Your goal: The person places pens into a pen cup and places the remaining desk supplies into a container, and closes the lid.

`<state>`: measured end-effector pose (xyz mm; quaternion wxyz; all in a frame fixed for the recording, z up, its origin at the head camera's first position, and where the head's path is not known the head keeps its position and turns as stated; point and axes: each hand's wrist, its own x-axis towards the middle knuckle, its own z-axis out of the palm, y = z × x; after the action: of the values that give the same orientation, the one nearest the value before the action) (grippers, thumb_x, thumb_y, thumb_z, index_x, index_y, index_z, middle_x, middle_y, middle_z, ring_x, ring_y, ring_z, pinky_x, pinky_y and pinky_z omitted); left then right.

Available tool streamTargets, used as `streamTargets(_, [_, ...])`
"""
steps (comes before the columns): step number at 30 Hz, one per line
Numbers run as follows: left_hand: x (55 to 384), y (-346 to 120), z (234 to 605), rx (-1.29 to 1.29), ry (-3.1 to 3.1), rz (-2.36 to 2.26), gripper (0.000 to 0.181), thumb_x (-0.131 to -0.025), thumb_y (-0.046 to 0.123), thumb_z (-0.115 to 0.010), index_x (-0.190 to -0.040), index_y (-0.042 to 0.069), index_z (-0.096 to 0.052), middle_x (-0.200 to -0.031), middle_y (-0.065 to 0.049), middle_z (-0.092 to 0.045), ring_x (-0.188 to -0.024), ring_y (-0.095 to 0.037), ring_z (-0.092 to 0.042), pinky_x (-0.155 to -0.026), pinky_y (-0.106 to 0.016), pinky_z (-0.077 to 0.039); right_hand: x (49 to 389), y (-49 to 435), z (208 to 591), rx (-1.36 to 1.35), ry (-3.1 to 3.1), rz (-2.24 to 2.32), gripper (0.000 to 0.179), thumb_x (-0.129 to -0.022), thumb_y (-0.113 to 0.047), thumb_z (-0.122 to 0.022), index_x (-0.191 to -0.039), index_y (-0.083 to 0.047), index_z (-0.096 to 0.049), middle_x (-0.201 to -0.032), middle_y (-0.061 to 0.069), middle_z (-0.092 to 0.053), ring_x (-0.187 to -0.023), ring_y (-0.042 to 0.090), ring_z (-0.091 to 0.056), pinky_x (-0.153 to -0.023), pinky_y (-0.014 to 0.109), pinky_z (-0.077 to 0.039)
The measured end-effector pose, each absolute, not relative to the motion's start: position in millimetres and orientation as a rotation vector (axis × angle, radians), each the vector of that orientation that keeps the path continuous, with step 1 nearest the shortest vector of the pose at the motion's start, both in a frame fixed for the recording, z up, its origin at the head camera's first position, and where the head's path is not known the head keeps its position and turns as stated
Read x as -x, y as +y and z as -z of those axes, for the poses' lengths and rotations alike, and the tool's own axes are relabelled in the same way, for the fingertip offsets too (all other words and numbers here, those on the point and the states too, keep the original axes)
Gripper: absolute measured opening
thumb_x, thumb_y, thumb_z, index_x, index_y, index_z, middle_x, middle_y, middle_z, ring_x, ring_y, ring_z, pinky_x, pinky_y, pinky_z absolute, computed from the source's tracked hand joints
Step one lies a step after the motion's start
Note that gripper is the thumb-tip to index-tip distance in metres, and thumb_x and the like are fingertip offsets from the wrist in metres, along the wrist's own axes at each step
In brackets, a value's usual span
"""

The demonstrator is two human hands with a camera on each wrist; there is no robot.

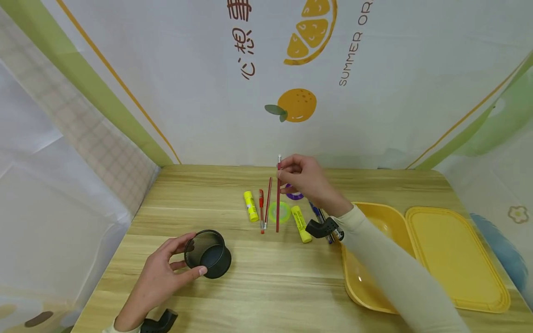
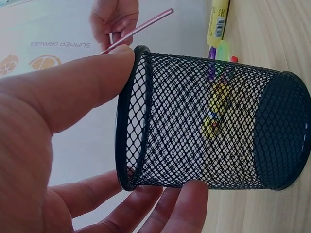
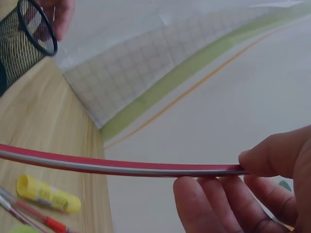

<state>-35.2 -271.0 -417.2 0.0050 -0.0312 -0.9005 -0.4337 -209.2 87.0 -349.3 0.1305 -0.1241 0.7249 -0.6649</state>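
A black mesh pen holder [image 1: 222,266] stands upright or nearly so on the table's left part. My left hand [image 1: 166,268] grips it, the thumb at its rim and the other fingers round the far side, as the left wrist view shows. Nothing is visible inside the holder [image 2: 194,126]. Over the middle of the table, my right hand [image 1: 306,180] pinches a red pencil [image 1: 278,203] near its eraser end, and the pencil hangs about upright. Silver stripes run along the pencil [image 3: 121,168] in the right wrist view.
Below the right hand lie a second red pencil [image 1: 268,199], a red pen [image 1: 261,206], two yellow glue sticks [image 1: 251,206], a green ring [image 1: 273,212], a purple ring [image 1: 296,196] and blue pens [image 1: 315,212]. A yellow box [image 1: 362,282] and its lid [image 1: 454,259] are at right.
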Motion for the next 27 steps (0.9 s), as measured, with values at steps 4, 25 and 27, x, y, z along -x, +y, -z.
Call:
streamTargets(4, [35.1,-271.0,416.9,0.094,-2.825,1.355,0.081,-0.079,0.033,-0.096,-0.149,0.016,-0.059,-0.135,-0.010,-0.067,-0.119,-0.022,-0.067,-0.085,-0.027,-0.064,200.0,75.9,348.4,0.425,2.019,2.018,0.017,-0.103,-0.004,-0.067,-0.117,0.003,-0.060,-0.102,0.012,-0.068,-0.090,0.020,-0.073,-0.076,0.043,-0.067])
streamTargets(25, [34.9,-271.6,419.1,0.095,-2.822,1.347,0.081,-0.079,0.031,-0.096,-0.148,0.015,-0.059,-0.134,-0.011,-0.066,-0.117,-0.012,-0.067,-0.084,-0.023,-0.062,148.8,16.1,350.8,0.593,1.751,2.224,0.017,-0.100,0.006,-0.063,-0.115,0.009,-0.056,-0.096,0.002,-0.065,-0.087,0.015,-0.074,-0.079,0.051,-0.066])
streamTargets(27, [35.1,-271.3,419.7,0.101,-2.820,1.350,0.080,-0.079,0.031,-0.096,-0.148,0.014,-0.059,-0.134,-0.010,-0.066,-0.117,-0.014,-0.067,-0.083,-0.023,-0.062,145.3,11.4,353.4,0.613,1.754,2.227,0.017,-0.100,0.005,-0.064,-0.114,0.009,-0.056,-0.097,0.004,-0.066,-0.086,0.014,-0.074,-0.078,0.049,-0.066])
